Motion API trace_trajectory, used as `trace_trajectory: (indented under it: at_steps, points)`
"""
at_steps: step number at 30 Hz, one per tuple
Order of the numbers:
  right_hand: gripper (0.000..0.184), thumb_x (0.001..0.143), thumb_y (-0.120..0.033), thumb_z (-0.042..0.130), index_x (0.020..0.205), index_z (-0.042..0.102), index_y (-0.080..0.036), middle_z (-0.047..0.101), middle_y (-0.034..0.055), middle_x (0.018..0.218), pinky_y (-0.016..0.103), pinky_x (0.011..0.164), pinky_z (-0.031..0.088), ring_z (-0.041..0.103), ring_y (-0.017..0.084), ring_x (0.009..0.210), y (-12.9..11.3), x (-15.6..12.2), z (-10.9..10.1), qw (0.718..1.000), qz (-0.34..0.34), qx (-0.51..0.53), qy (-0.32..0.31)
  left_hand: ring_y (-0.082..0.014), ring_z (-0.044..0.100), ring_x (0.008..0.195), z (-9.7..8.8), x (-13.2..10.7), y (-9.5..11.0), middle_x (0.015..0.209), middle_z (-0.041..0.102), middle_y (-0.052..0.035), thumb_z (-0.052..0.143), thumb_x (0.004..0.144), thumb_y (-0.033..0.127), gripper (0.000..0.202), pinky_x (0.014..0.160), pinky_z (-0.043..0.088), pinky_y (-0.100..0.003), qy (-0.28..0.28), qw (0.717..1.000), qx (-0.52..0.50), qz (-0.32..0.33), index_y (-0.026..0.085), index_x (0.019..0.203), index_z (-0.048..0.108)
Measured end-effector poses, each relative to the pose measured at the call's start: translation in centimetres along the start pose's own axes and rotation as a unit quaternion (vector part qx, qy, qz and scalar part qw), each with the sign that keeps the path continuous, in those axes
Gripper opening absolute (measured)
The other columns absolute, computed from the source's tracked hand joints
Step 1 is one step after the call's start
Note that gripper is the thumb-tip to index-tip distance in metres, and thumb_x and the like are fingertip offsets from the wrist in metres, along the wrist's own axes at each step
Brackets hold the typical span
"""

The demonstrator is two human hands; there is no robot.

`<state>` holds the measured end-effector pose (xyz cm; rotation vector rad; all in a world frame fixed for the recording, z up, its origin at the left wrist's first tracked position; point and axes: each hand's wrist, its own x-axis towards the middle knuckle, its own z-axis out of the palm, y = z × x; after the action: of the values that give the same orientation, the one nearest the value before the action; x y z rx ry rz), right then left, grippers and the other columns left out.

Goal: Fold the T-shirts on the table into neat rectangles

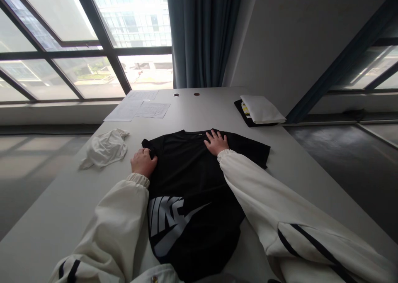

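Note:
A black T-shirt [192,171] with a large pale logo print lies spread on the white table, its collar toward the far end. My left hand [143,162] is closed on the shirt's left sleeve, with a bunched bit of black cloth showing at the fingers. On the shirt near the right side of the collar, my right hand [217,142] lies flat with fingers spread. The right sleeve reaches out past that hand. My forearm covers part of the shirt's right side, and its lower end runs under my jacket.
A crumpled white cloth [107,149] lies at the left of the table [199,108]. Papers [152,109] rest at the back left. Folded white [264,108] and black garments are stacked at the back right. Windows and a blue curtain [202,34] stand beyond.

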<state>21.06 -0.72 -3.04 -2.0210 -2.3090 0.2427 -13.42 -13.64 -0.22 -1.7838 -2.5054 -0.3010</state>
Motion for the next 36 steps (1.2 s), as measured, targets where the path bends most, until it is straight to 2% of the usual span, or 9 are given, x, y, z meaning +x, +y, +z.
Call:
trace_trajectory:
  at_steps: [6,9,12,18,22,25,29,31,36]
  points:
    - [0.069,0.107,-0.061,0.025,0.169,0.028,-0.033,0.015,0.0015,0.179,0.061,0.130,0.012,0.017,0.032,0.163,0.1,-0.1,-0.1,1.000,0.000,-0.007,0.007,-0.0389,0.071,0.109,-1.0,0.6,-1.0,0.115,0.076,-0.0189,0.047,0.099,0.046,0.038,0.089,0.052,-0.050,-0.012,0.996,-0.033,-0.083,0.020,0.111,0.072]
    - [0.068,0.107,-0.060,0.025,0.169,0.029,-0.033,0.016,0.0023,0.179,0.060,0.130,0.013,0.018,0.032,0.162,0.2,-0.2,-0.1,1.000,0.000,-0.012,0.009,-0.0376,0.074,0.100,-1.2,0.5,-1.1,0.105,0.078,-0.0174,0.037,0.104,0.046,0.043,0.084,0.052,-0.047,0.012,0.991,-0.071,-0.112,0.021,0.120,0.068]
    - [0.068,0.107,-0.060,0.025,0.169,0.030,-0.032,0.018,0.0028,0.179,0.059,0.130,0.013,0.019,0.032,0.162,0.1,-0.2,-0.1,1.000,-0.001,-0.012,0.014,-0.0366,0.075,0.098,-1.1,0.1,-0.5,0.105,0.078,-0.0171,0.031,0.108,0.043,0.044,0.082,0.053,-0.044,0.046,0.986,-0.118,-0.110,0.019,0.133,0.058]
    - [0.068,0.107,-0.059,0.026,0.169,0.032,-0.032,0.020,0.0035,0.178,0.059,0.130,0.015,0.021,0.033,0.161,0.1,-0.3,-0.2,1.000,-0.003,-0.018,0.018,-0.0276,0.072,0.115,-0.4,-0.6,0.8,0.131,0.072,-0.0131,0.032,0.109,0.035,0.039,0.095,0.056,-0.039,0.090,0.963,-0.255,-0.015,0.021,0.144,0.041]
    - [0.067,0.107,-0.060,0.027,0.168,0.034,-0.032,0.021,0.0033,0.178,0.059,0.129,0.015,0.022,0.033,0.161,0.1,-0.3,-0.2,1.000,-0.003,-0.013,0.024,-0.0229,0.056,0.143,-0.5,-0.9,1.7,0.159,0.053,-0.0121,0.032,0.109,0.034,0.043,0.114,0.050,-0.039,0.100,0.949,-0.267,0.135,0.023,0.149,0.041]
    - [0.066,0.107,-0.060,0.029,0.167,0.036,-0.032,0.022,0.0037,0.178,0.059,0.130,0.015,0.022,0.033,0.161,0.2,-0.3,-0.1,1.000,-0.003,-0.008,0.027,-0.0223,0.048,0.150,-0.6,-1.2,2.8,0.171,0.038,-0.0083,0.035,0.108,0.034,0.046,0.120,0.046,-0.039,0.036,0.937,-0.235,0.257,0.025,0.152,0.047]
    - [0.065,0.107,-0.057,0.031,0.166,0.038,-0.031,0.023,0.0034,0.177,0.059,0.129,0.017,0.024,0.033,0.160,0.3,-0.2,0.1,0.999,-0.003,-0.004,0.034,-0.0240,0.037,0.157,-0.1,-1.1,3.5,0.174,0.032,-0.0050,0.049,0.103,0.041,0.054,0.128,0.036,-0.041,-0.049,0.907,-0.180,0.377,0.026,0.156,0.050]
    - [0.064,0.107,-0.056,0.032,0.166,0.039,-0.031,0.024,0.0032,0.177,0.058,0.129,0.018,0.025,0.033,0.160,0.3,-0.2,0.2,0.999,-0.003,-0.004,0.038,-0.0253,0.030,0.161,0.5,-0.9,3.4,0.175,0.029,-0.0061,0.052,0.102,0.047,0.062,0.131,0.031,-0.042,-0.050,0.907,-0.160,0.385,0.024,0.160,0.046]
    - [0.064,0.107,-0.057,0.032,0.166,0.039,-0.032,0.024,0.0032,0.177,0.058,0.129,0.018,0.025,0.033,0.160,0.4,-0.1,0.2,0.999,-0.005,-0.008,0.040,-0.0297,0.022,0.163,1.9,0.0,3.1,0.175,0.027,-0.0127,0.042,0.107,0.051,0.064,0.132,0.025,-0.048,-0.101,0.943,-0.083,0.306,0.018,0.162,0.044]
